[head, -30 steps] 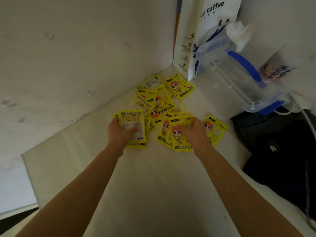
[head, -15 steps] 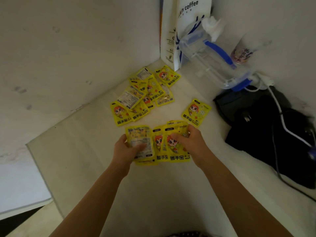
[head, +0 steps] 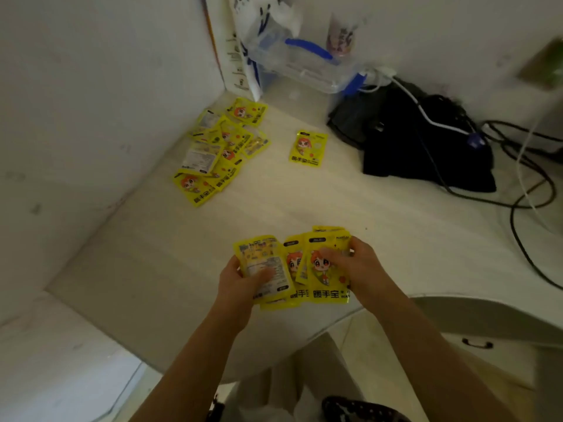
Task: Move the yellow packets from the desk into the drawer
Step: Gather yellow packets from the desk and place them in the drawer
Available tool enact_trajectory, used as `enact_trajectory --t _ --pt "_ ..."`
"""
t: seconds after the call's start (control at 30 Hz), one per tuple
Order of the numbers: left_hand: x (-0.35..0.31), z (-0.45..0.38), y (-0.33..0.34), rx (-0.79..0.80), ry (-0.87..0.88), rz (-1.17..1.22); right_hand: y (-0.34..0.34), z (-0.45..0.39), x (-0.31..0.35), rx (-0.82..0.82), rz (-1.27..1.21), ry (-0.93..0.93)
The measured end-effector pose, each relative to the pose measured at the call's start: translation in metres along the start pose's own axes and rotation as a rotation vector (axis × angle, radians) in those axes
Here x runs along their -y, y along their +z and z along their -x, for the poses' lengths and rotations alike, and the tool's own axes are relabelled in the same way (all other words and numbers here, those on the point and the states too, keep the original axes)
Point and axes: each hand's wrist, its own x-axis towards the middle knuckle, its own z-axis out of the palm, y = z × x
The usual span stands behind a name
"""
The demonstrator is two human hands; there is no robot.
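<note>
My left hand point(head: 243, 284) grips a small stack of yellow packets point(head: 262, 260) with the printed back side up. My right hand point(head: 356, 266) grips another fan of yellow packets point(head: 323, 287) showing a cartoon face. Both bunches are held above the near edge of the white desk point(head: 304, 202). A pile of several yellow packets point(head: 219, 150) lies in the far left corner by the wall. One lone packet point(head: 307, 147) lies apart to its right. A drawer front with a dark handle point(head: 476, 344) shows under the desk at lower right; it looks closed.
A white paper bag point(head: 234, 41) and a clear plastic box with a blue handle point(head: 304, 62) stand at the back. Black cloth point(head: 426, 147) and cables point(head: 518, 166) cover the right of the desk. A wall runs along the left.
Both hands have drawn back from the pile toward the desk's near edge, each carrying its bunch of packets. The view has pulled back and the drawer front has come into sight.
</note>
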Motion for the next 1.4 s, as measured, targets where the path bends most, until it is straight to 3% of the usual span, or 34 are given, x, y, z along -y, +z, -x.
enact_trajectory --t 0.57,1.1,1.4 --pt "0.079 0.104 0.1 0.415 -0.023 -0.373 -0.124 0.174 -0.111 -0.388 -0.469 0.012" --pt "0.278 0.283 0.212 0.698 -0.17 -0.587 -0.28 0.373 -0.296 -0.69 -0.726 0.099" --pt "0.349 0.337 0.282 0.814 -0.216 -0.68 -0.356 0.433 -0.344 -0.795 -0.846 0.145"
